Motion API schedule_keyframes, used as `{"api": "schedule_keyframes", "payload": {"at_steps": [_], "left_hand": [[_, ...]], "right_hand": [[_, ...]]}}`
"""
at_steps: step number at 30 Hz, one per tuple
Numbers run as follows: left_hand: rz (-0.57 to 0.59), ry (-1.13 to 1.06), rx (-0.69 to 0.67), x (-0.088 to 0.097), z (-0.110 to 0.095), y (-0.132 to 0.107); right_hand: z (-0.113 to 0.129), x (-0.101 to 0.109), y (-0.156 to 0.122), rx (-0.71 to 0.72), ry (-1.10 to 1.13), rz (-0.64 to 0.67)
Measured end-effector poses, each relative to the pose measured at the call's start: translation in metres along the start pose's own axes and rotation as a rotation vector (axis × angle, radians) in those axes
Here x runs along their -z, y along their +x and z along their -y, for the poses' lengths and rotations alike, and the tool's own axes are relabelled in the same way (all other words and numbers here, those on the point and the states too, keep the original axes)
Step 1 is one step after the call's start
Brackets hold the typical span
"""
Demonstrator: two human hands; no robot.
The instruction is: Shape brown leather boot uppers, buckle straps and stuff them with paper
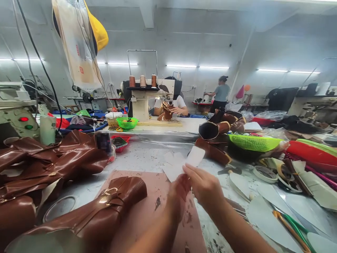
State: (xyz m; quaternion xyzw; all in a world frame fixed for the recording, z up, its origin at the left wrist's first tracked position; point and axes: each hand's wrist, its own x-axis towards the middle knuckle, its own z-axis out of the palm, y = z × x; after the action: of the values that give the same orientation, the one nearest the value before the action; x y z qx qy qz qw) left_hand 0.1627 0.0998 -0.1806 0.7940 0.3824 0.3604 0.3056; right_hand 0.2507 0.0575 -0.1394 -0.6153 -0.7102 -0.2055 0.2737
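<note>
My left hand (179, 193) and my right hand (204, 181) are close together above the pink board (160, 203). The left hand is closed on the lower end of several thin white pieces (172, 165), which fan out beyond its fingers. My right hand pinches a white strip (197, 156) with rounded corners, between thumb and fingers. Whether the pieces are paper or lining, I cannot tell. To the left of my hands a brown leather boot upper (105, 207) with a gold buckle lies partly on the board.
Brown leather uppers (60, 154) are heaped at left. At right are a green basket (254, 142), tape rolls (264, 174), white cut pieces (271, 221) and green-handled scissors (295, 226). A co-worker's hand (179, 110) holds leather at the sewing machine (142, 102) ahead.
</note>
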Motion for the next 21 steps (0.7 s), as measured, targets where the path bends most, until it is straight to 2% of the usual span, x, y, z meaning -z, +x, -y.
{"api": "schedule_keyframes", "payload": {"at_steps": [1, 2, 4, 5, 6, 7, 8, 9, 11, 13, 14, 16, 19, 21], "left_hand": [[0.012, -0.193, 0.002, 0.006, -0.003, -0.009], [0.033, -0.431, 0.013, 0.013, -0.005, -0.019], [0.072, -0.878, 0.088, 0.025, -0.002, -0.039], [0.078, -0.988, 0.141, 0.031, 0.002, -0.048], [0.062, -0.971, 0.181, 0.038, 0.007, -0.057], [0.041, -0.865, 0.181, 0.045, 0.013, -0.065], [0.034, -0.707, 0.118, 0.053, 0.020, -0.072], [0.050, -0.517, -0.018, 0.060, 0.028, -0.079], [0.126, -0.135, -0.426, 0.073, 0.045, -0.092], [0.191, 0.134, -0.788, 0.080, 0.060, -0.106], [0.196, 0.229, -0.881, 0.081, 0.067, -0.113], [0.230, 0.380, -0.906, 0.081, 0.077, -0.127], [0.357, 0.516, -0.835, 0.080, 0.085, -0.148], [0.404, 0.547, -0.845, 0.081, 0.090, -0.161]], "right_hand": [[0.004, -0.002, -0.020, 0.038, 0.074, -0.119], [0.011, -0.005, -0.038, 0.061, 0.162, -0.172], [0.029, -0.014, -0.069, 0.045, 0.390, -0.202], [0.039, -0.018, -0.080, 0.015, 0.530, -0.173], [0.047, -0.021, -0.089, -0.050, 0.686, -0.128], [0.052, -0.023, -0.095, -0.154, 0.853, -0.075], [0.056, -0.024, -0.100, -0.292, 1.025, -0.033], [0.058, -0.024, -0.102, -0.448, 1.190, -0.004], [0.057, -0.023, -0.105, -0.736, 1.435, 0.035], [0.056, -0.023, -0.105, -0.845, 1.440, 0.119], [0.056, -0.024, -0.105, -0.849, 1.368, 0.174], [0.059, -0.027, -0.106, -0.817, 1.182, 0.250], [0.070, -0.029, -0.111, -0.769, 1.016, 0.238], [0.080, -0.025, -0.115, -0.613, 0.838, 0.192]]}}
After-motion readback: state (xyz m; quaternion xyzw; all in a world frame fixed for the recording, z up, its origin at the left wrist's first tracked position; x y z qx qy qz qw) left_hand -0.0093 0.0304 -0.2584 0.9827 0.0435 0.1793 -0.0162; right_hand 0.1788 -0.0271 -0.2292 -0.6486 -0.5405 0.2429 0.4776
